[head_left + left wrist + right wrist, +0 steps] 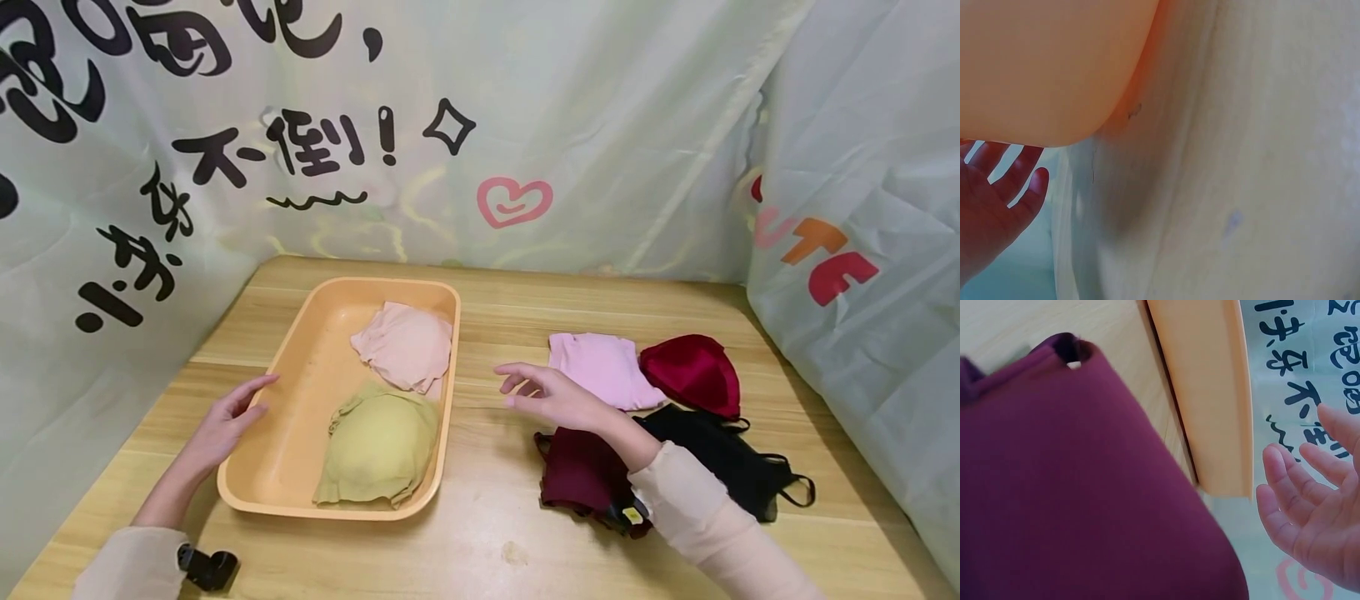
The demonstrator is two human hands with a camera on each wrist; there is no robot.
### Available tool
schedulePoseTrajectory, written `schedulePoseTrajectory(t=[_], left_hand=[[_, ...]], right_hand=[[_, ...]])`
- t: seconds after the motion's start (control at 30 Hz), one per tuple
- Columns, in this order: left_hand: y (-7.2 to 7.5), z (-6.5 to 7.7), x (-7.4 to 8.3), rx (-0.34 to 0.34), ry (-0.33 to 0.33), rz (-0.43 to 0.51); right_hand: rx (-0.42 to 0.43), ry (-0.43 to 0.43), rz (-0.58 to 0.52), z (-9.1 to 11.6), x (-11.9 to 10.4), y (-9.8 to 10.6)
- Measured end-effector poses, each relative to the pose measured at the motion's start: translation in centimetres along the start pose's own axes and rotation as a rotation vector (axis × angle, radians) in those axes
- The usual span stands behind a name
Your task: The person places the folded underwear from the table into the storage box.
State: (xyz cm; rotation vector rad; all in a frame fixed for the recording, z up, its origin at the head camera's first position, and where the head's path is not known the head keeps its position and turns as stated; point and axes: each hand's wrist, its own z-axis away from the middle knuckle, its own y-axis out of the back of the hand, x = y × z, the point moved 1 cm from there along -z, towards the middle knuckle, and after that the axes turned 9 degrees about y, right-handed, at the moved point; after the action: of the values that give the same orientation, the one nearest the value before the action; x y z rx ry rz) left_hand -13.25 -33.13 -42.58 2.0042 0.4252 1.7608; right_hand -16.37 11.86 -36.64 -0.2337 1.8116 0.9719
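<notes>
An orange plastic tray stands left of the middle of the table. In it lie a pale pink folded garment and, nearer, an olive-yellow bra. My left hand is at the tray's left rim, fingers loosely extended along it; the left wrist view shows its fingertips right at the rim. Between the tray and the clothes on the right hovers my right hand, empty, its fingers relaxed. Below its wrist lies a maroon bra, which fills much of the right wrist view.
At the right lie a light pink folded garment, a red satin bra and a black strappy top. Printed curtains stand behind and beside the wooden table. A black wrist device sits on the left sleeve.
</notes>
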Motion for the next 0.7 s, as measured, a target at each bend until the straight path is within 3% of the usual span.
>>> schedulePoseTrajectory(t=[0.7], left_hand=[[0.0, 0.0, -0.2, -0.011, -0.017, 0.054]], right_hand=[[0.056, -0.052, 0.023, 2.1, 0.8, 1.4]])
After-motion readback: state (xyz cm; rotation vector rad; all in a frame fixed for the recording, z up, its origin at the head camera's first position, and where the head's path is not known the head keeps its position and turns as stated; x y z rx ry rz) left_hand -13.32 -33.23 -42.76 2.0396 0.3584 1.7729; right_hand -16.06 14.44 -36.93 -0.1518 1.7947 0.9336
